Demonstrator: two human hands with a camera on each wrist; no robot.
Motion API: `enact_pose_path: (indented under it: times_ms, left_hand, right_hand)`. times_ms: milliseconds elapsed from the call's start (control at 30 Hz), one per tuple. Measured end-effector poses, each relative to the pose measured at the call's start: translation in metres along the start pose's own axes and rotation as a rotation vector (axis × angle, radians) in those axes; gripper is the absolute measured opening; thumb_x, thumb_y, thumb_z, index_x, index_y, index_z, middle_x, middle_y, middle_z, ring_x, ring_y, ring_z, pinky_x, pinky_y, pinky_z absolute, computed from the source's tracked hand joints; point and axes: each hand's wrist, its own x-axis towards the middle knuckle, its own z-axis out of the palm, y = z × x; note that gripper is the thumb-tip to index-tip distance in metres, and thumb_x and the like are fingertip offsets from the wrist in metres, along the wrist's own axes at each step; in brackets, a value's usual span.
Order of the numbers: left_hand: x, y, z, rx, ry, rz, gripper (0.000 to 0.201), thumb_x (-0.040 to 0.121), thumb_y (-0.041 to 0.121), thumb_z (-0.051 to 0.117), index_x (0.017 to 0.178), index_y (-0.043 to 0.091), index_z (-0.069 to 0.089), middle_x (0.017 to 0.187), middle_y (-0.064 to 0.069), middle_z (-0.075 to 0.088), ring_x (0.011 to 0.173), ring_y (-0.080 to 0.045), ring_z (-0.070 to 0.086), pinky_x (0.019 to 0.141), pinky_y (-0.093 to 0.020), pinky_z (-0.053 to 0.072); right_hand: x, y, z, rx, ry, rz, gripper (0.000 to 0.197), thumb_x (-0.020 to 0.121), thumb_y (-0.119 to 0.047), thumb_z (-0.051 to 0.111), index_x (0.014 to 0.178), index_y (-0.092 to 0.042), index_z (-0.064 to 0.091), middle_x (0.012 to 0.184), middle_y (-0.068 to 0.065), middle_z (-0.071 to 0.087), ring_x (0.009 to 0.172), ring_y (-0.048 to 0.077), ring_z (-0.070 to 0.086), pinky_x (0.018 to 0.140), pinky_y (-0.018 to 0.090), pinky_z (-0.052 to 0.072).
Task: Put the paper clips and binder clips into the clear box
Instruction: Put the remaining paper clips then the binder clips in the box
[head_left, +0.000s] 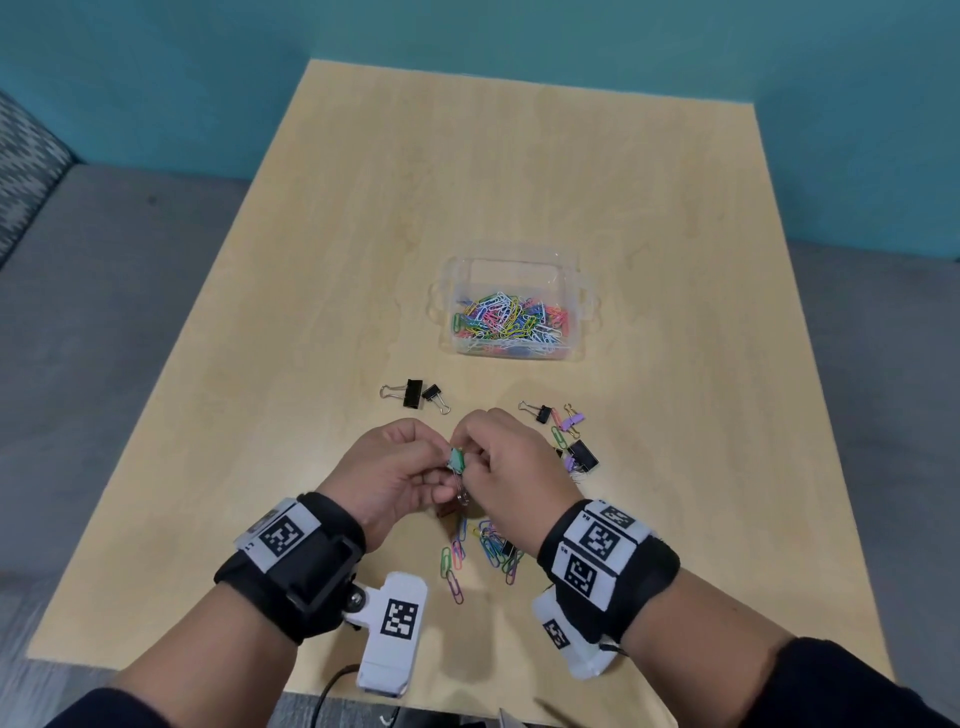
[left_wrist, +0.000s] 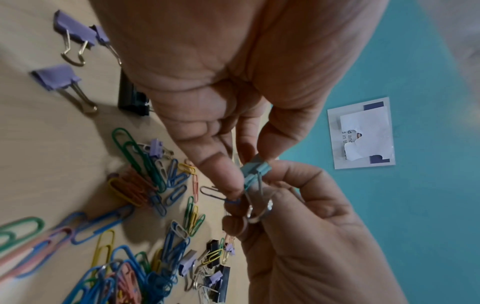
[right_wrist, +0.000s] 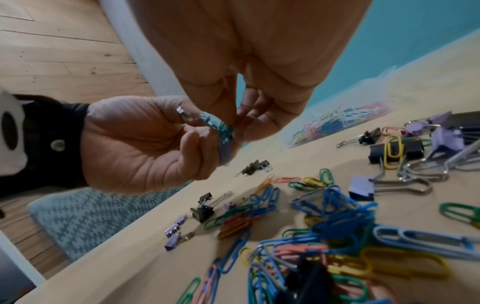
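Observation:
Both hands meet above the table's near middle and hold one small teal binder clip (head_left: 457, 460). My left hand (head_left: 439, 457) pinches its teal body (left_wrist: 255, 170) between thumb and finger. My right hand (head_left: 472, 454) grips its wire handles (left_wrist: 255, 214). A bit of a blue paper clip (left_wrist: 232, 202) shows at the left thumb tip. The clear box (head_left: 519, 255) stands farther back, holding many coloured paper clips (head_left: 509, 319). Loose paper clips (head_left: 483, 545) lie under the hands. Black binder clips (head_left: 413, 392) and purple binder clips (head_left: 571, 422) lie between hands and box.
The wooden table (head_left: 363, 234) has bare room to the left and behind the box. A teal wall (head_left: 519, 31) stands behind it, with a white card (left_wrist: 361, 133) stuck on. A grey seat (head_left: 104, 260) lies left. A black cable (head_left: 327, 696) hangs at the near edge.

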Motion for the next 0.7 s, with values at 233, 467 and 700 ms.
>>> enact_pose_path:
  times_ms: [233,467,700]
  left_hand:
    - [-0.004,0.001,-0.002,0.013,0.018,-0.004,0.014,0.086,-0.007,0.053,0.076,0.002,0.057,0.062,-0.020,0.059,0.048,-0.020,0.059,0.048,-0.024,0.052]
    - [-0.001,0.003,-0.005,-0.005,0.083,0.067,0.014,0.086,-0.007,0.053,0.077,0.003,0.056,0.063,-0.021,0.061,0.048,-0.021,0.058,0.048,-0.024,0.054]
    - [0.015,0.023,-0.047,0.728,0.514,0.301,0.008,0.080,0.013,0.058,0.075,0.016,0.064,0.064,-0.001,0.067,0.058,-0.020,0.060,0.057,-0.032,0.049]
  right_hand:
    - [0.000,0.009,-0.004,0.243,-0.096,0.244,0.015,0.076,-0.004,0.056,0.076,-0.019,0.060,0.065,-0.012,0.054,0.058,0.008,0.048,0.058,0.028,0.043]
    - [-0.004,0.015,-0.006,0.326,-0.061,0.346,0.011,0.080,-0.009,0.059,0.073,-0.018,0.059,0.062,-0.003,0.057,0.052,0.008,0.048,0.055,0.028,0.041]
    - [-0.010,0.020,-0.002,-0.398,-0.262,-0.013,0.030,0.084,-0.006,0.047,0.113,-0.010,0.053,0.114,0.005,0.048,0.108,0.025,0.043,0.083,0.039,0.047]
